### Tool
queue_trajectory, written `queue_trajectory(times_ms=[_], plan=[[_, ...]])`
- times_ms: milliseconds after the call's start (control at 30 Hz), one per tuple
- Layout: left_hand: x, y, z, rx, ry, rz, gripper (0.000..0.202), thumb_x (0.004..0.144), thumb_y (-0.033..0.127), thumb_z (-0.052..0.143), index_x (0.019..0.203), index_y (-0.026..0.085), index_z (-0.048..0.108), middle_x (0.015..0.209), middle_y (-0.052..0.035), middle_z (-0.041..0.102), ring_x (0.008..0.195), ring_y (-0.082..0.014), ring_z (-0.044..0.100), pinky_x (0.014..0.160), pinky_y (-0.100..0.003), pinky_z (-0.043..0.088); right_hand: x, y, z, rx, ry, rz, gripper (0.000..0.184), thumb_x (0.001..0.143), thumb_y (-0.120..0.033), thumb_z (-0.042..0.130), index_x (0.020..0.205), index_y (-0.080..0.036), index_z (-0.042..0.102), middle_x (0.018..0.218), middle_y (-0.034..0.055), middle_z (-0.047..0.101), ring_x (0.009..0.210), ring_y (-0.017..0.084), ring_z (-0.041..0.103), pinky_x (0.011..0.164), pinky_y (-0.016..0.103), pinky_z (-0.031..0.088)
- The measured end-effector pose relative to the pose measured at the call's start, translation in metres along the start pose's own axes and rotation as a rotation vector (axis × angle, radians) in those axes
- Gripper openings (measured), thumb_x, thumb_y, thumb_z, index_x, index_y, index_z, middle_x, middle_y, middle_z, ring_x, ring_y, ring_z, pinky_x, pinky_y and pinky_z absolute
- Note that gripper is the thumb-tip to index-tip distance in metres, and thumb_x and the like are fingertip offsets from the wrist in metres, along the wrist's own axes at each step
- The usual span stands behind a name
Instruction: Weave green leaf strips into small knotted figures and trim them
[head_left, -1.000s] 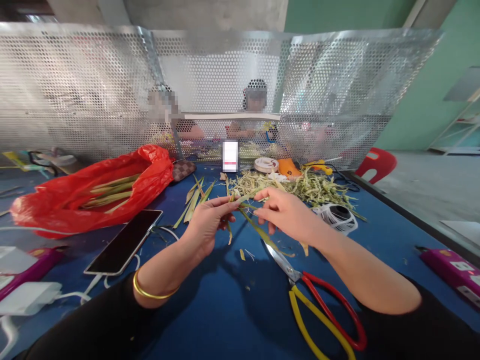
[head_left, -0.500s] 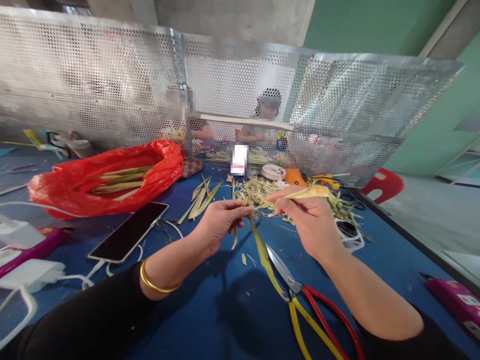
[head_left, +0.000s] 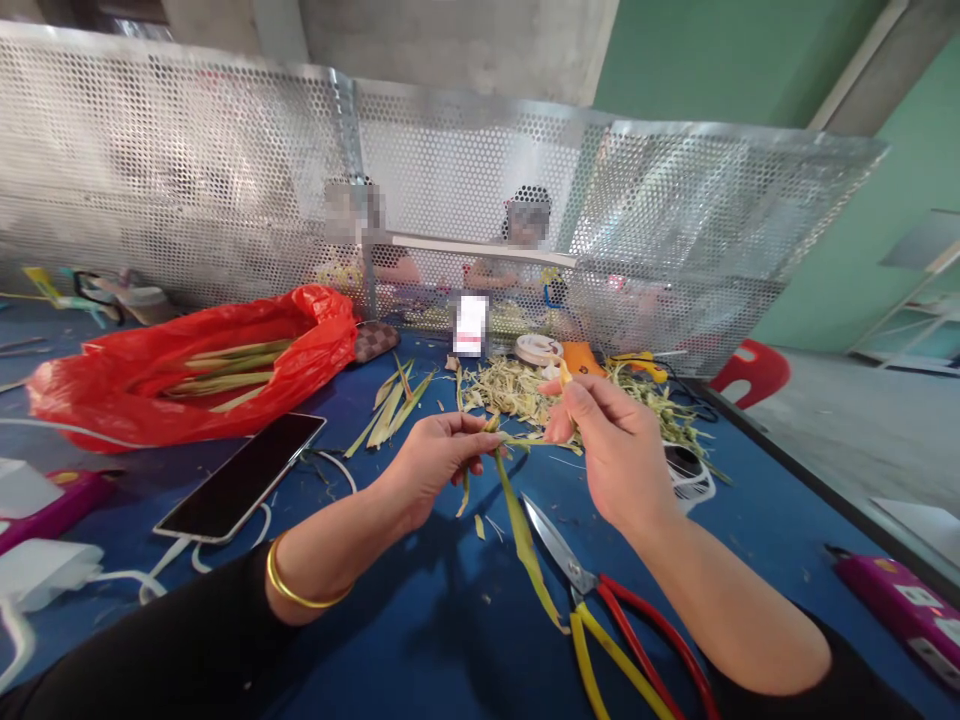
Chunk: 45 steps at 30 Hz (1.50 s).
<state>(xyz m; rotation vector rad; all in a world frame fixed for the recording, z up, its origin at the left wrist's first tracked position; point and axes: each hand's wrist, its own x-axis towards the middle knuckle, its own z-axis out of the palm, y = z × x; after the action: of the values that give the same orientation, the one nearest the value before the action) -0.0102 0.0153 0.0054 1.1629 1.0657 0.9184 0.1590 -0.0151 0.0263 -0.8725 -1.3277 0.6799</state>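
Note:
My left hand [head_left: 442, 450] pinches a small gathered piece of green-yellow husk strips between thumb and fingers. One long husk strip [head_left: 520, 525] hangs from that pinch down toward the table. To the right, my right hand [head_left: 611, 435] is closed on another strip that stretches across from the left hand; its pale end sticks up above the thumb. Below the hands, scissors [head_left: 577, 580] with one red and one yellow handle lie on the blue table [head_left: 420, 640], blades slightly apart, close beside the hanging strip.
Left, a red plastic bag [head_left: 97, 380] holds long husk leaves, near a charging phone [head_left: 244, 480]. Cut strips [head_left: 394, 410] and a shredded pile [head_left: 510, 385] lie ahead, with a tape roll [head_left: 538, 349]. A perforated metal screen [head_left: 465, 150] stands behind; people sit beyond it.
My right hand has turned, so the strip's loose end now points up rather than out to the right. The left hand keeps its pinch. The view has shifted slightly.

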Motion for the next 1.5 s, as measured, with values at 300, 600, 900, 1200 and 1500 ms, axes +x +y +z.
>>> queue_trajectory(times_ms=[300,600,900,1200,1500], plan=[[-0.004,0.002,0.002,0.018,0.019,0.015,0.022,0.063,0.026,0.075,0.071,0.014,0.059,0.056,0.0022,0.061,0.043,-0.0049,0.045,0.04,-0.018,0.026,0.004,-0.011,-0.002,0.147,0.039,0.024,0.015,0.088,-0.031,0.052,0.088,-0.022,0.065,0.06,-0.0025,0.057,0.053,0.011,0.055,0.06,0.03,0.048],[-0.002,0.0,0.001,-0.002,0.022,0.019,0.023,0.062,0.028,0.075,0.073,0.014,0.06,0.059,0.0016,0.062,0.044,-0.0048,0.045,0.04,-0.018,0.026,0.003,-0.013,-0.004,-0.163,0.089,-0.125,0.017,0.089,-0.026,0.052,0.077,-0.02,0.064,0.057,-0.0032,0.056,0.055,0.012,0.054,0.071,0.032,0.048],[-0.003,0.005,0.0,-0.024,0.006,0.044,0.023,0.062,0.029,0.075,0.073,0.014,0.063,0.067,-0.0001,0.066,0.046,-0.004,0.045,0.043,-0.019,0.026,0.005,-0.009,-0.007,-0.489,-0.312,0.087,0.011,0.079,-0.022,0.06,0.073,-0.02,0.069,0.062,-0.0011,0.06,0.056,0.011,0.052,0.054,0.026,0.042],[-0.005,0.005,0.002,-0.014,-0.017,0.05,0.019,0.062,0.027,0.075,0.073,0.014,0.065,0.061,0.0016,0.062,0.045,-0.0045,0.045,0.043,-0.019,0.027,0.0,0.004,0.001,-0.526,-0.252,0.118,0.01,0.08,-0.023,0.059,0.075,-0.02,0.067,0.062,-0.0015,0.06,0.058,0.012,0.053,0.055,0.026,0.043],[-0.011,0.003,0.011,0.124,-0.004,0.129,0.013,0.066,0.027,0.072,0.072,0.016,0.069,0.056,0.0031,0.062,0.044,-0.0048,0.045,0.042,-0.018,0.03,-0.002,0.012,0.008,-0.32,-0.229,0.258,0.014,0.075,-0.027,0.065,0.086,-0.019,0.065,0.065,-0.0008,0.065,0.059,0.014,0.061,0.059,0.028,0.05]])
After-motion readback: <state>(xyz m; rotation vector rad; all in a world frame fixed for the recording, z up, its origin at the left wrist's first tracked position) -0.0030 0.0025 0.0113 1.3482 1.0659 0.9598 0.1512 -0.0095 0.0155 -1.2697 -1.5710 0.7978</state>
